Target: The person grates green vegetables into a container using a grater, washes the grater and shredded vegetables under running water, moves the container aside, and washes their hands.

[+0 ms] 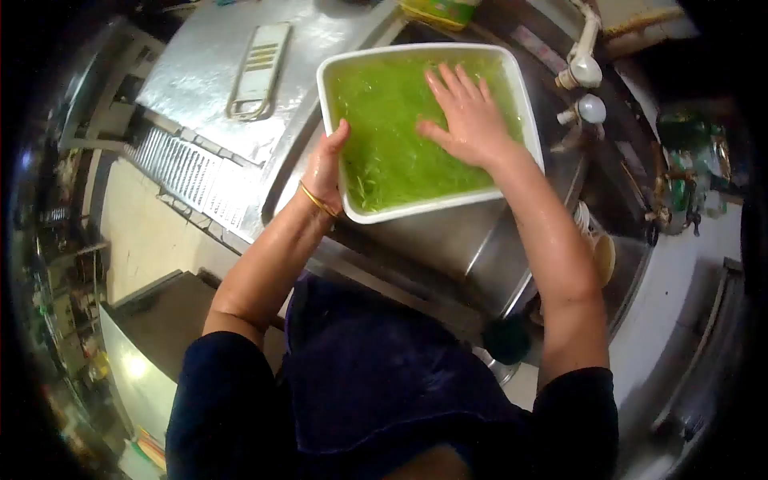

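Observation:
A white rectangular basin (416, 210) sits over the metal sink, filled with water and thin green vegetable shreds (380, 104). Some paler strands gather near its lower left corner. My left hand (326, 164) grips the basin's left wall, thumb up at the rim; its other fingers are hidden behind the side. Over the right half of the basin, my right hand (468, 116) is spread flat, fingers apart, at the surface of the water and shreds. Nothing is held in it.
Left of the basin, a white hand grater (262, 70) lies on the steel counter (192, 56). The sink (432, 248) extends below the basin. A tap (582, 70) stands at upper right. A yellow-green package (440, 11) is behind the basin, and a dark round object (506, 340) is near my apron.

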The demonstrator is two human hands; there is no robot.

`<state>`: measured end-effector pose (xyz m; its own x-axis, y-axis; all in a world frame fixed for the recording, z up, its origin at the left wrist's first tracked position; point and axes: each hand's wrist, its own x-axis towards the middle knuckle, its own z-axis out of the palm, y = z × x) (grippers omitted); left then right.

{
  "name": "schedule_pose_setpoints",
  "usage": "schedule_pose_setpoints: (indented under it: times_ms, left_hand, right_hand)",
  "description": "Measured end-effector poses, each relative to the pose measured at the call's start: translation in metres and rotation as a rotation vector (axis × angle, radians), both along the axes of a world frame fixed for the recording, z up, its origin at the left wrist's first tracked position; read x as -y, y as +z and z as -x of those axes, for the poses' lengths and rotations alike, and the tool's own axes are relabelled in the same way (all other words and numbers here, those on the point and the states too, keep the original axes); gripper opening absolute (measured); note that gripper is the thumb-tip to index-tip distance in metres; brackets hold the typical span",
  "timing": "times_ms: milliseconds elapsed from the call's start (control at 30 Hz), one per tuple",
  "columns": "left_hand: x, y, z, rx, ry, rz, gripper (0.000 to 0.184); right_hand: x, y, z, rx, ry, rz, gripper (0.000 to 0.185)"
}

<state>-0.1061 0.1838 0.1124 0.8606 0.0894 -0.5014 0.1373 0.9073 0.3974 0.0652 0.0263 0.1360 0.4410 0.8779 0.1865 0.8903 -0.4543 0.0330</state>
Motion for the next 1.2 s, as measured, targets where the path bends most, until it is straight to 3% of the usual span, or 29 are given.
schedule_pose_setpoints:
  times_ms: [100,200,300,333,433,467,567,600,667,767,967,1100,1200]
  left_hand:
    - [0.003,0.008,0.026,-0.029,0.080,-0.032,0.053]
    - [0.001,0.006,0.050,-0.002,0.096,0.082,0.053]
    - [-0.013,-0.003,0.069,0.044,0.109,0.058,0.053]
    - [-0.019,0.003,0.074,0.037,0.097,0.055,0.055]
    - [-0.046,0.002,0.091,0.042,0.056,0.065,0.058]
    - [-0.057,0.003,0.096,-0.001,0.032,0.042,0.062]
    - [-0.091,-0.001,0.106,-0.007,0.063,0.064,0.063]
    - [-0.104,-0.004,0.110,0.040,0.059,0.152,0.062]
    - [-0.137,-0.006,0.119,0.044,0.079,0.163,0.061]
    - [-0.184,-0.010,0.135,0.035,0.140,0.120,0.059]
    - [-0.259,0.007,0.165,0.034,0.287,-0.018,0.056]
    - [-0.299,-0.010,0.192,0.086,0.362,0.034,0.053]
    - [-0.321,-0.022,0.210,-0.046,0.481,-0.045,0.050]
  right_hand:
    - [0.004,0.004,0.008,0.111,-0.010,-0.025,0.070]
    - [0.003,0.009,0.019,-0.033,-0.142,0.124,0.068]
    - [-0.001,0.019,0.022,-0.263,-0.041,-0.078,0.062]
    - [-0.006,0.025,0.022,-0.191,-0.029,-0.153,0.050]
    - [-0.027,0.052,0.039,-0.336,-0.128,0.150,0.040]
    - [-0.033,0.036,0.039,-0.192,0.032,-0.212,0.035]
    - [-0.056,0.034,0.045,0.093,0.197,-0.088,0.033]
    - [-0.067,0.038,0.048,0.043,0.142,-0.156,0.031]
    - [-0.101,0.051,0.048,-0.046,0.053,-0.298,0.026]
    - [-0.169,0.064,0.058,-0.075,0.006,-0.250,0.020]
    - [-0.325,0.027,0.086,-0.045,0.213,-0.095,0.011]
    - [-0.378,0.033,0.103,-0.063,0.272,-0.292,0.010]
    - [-0.405,0.015,0.112,-0.646,0.061,-1.013,0.011]
